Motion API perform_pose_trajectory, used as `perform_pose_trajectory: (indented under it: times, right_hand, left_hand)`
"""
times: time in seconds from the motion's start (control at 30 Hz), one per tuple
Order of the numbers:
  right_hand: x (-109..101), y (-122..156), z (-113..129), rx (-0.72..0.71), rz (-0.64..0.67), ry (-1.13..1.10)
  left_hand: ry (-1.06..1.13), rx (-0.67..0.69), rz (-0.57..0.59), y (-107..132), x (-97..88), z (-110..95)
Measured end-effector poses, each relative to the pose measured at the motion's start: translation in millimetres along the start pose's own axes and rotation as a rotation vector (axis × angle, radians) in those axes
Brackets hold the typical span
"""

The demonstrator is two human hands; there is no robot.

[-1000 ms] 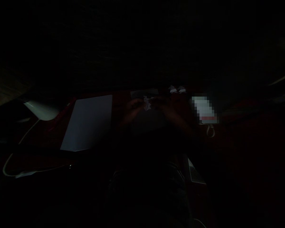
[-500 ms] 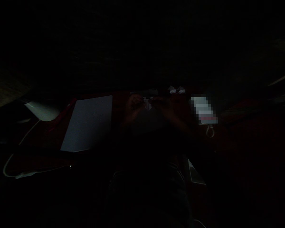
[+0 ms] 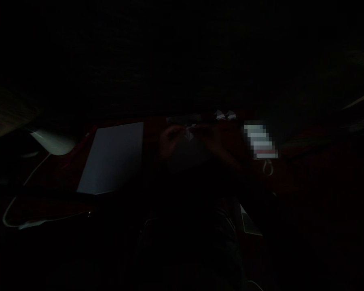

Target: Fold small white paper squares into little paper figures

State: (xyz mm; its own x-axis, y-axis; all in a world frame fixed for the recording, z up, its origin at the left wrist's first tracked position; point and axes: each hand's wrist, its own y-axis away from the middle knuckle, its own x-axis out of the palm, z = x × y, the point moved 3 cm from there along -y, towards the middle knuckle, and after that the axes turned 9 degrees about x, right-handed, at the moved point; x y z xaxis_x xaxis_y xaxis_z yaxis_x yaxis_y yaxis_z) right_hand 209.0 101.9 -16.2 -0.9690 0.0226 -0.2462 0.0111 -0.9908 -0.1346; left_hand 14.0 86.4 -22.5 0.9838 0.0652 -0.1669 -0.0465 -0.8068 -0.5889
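Note:
The scene is very dark. A small piece of folded white paper is pinched between my two hands near the middle of the view, with pointed, creased faces showing. On its left side, my left hand is closed, fingertips at the paper's edge. My right hand grips it from the other side, its fingers mostly lost in shadow. Below the hands lies a dim greyish sheet. Beyond them to the right stand two small folded white paper shapes.
A stack of white paper lies to the left, with a thin reddish stick-like thing beside it. Farther left are a white rounded object and a pale cable. A blurred-out phone-like object with a loop is at right.
My left fingers have shifted slightly, curling closer to the folded paper. The paper stays in nearly the same place, and the surroundings are unchanged.

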Motion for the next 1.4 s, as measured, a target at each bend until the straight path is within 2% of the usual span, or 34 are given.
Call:
perform_pose_trajectory:
  times: [0.23,0.43,0.83,1.03,1.23,1.4]
  right_hand:
    - [0,0,2,-0.062,-0.015,0.025]
    - [-4,4,7,-0.133,-0.030,0.132]
    - [-3,7,8,-0.184,-0.068,0.206]
    - [-4,9,15,-0.166,-0.034,0.233]
    - [-4,13,20,-0.158,-0.014,0.237]
    - [-2,14,24,-0.151,0.001,0.215]
  left_hand:
    - [-0.076,0.056,0.041,0,0.0,-6]
    - [-0.121,0.089,0.084,0,3.3,-5]
    - [-0.071,0.114,0.116,2,5.4,-10]
    - [-0.065,0.097,0.134,2,5.7,-13]
    - [-0.084,0.157,0.165,2,5.5,-17]
    - [-0.122,0.173,0.141,2,5.0,-18]
